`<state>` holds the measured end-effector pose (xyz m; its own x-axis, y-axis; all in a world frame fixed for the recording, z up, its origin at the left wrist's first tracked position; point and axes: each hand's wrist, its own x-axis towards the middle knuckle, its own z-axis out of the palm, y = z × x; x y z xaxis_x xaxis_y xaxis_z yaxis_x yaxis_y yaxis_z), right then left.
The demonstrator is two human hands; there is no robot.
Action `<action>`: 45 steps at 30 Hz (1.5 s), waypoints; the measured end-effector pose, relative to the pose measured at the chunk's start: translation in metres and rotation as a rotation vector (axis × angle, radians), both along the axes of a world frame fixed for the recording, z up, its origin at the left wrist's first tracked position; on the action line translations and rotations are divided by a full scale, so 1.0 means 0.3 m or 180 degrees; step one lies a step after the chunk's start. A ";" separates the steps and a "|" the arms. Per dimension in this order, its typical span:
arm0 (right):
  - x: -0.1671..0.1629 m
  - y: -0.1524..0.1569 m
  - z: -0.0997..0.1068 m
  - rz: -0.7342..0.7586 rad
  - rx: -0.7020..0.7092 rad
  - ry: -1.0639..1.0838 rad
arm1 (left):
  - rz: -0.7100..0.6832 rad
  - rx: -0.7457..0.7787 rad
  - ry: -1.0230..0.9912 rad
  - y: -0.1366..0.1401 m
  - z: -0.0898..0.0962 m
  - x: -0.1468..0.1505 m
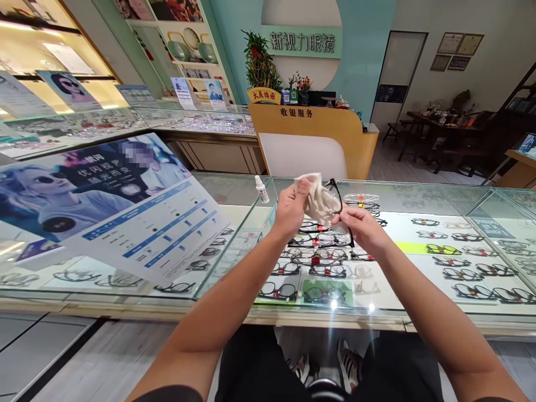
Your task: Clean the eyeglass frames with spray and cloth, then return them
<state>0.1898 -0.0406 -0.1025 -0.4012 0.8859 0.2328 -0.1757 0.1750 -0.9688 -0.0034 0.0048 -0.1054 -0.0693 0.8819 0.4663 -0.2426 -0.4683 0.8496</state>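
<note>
My left hand [291, 207] is closed on a crumpled cream cloth [321, 204], its thumb pressed on top. The cloth wraps around part of a pair of black-framed eyeglasses [338, 192], covering much of the frame. With its fingers pinched, my right hand [363, 226] grips the eyeglasses at the cloth's right side. One dark temple hangs down below the fingers. Both hands are above the glass display counter [402, 307]. A small white spray bottle [262, 190] stands upright on the glass, left of my left hand.
Rows of eyeglasses [444, 249] lie inside the counter. A large printed poster board [138, 206] leans at the left. Beyond the counter stands a wooden cashier desk [314, 120] with a green plant [262, 61]. A dark table [448, 125] is at the far right.
</note>
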 end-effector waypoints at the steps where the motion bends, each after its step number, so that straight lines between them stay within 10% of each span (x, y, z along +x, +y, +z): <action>1: 0.004 0.003 0.002 -0.0054 -0.0007 0.0072 | 0.0155 0.0027 -0.0141 0.017 0.002 -0.014; 10: 0.037 0.033 -0.001 -0.0225 -0.0098 0.0543 | 0.2053 0.0622 0.0168 0.138 0.026 -0.180; 22: 0.053 0.047 0.007 -0.0386 -0.0220 0.0598 | 0.3200 -0.0166 0.1593 0.211 -0.062 -0.248; 45: 0.133 0.062 0.045 0.0250 0.0208 -0.0319 | 0.1751 0.2546 0.1816 -0.008 -0.038 -0.022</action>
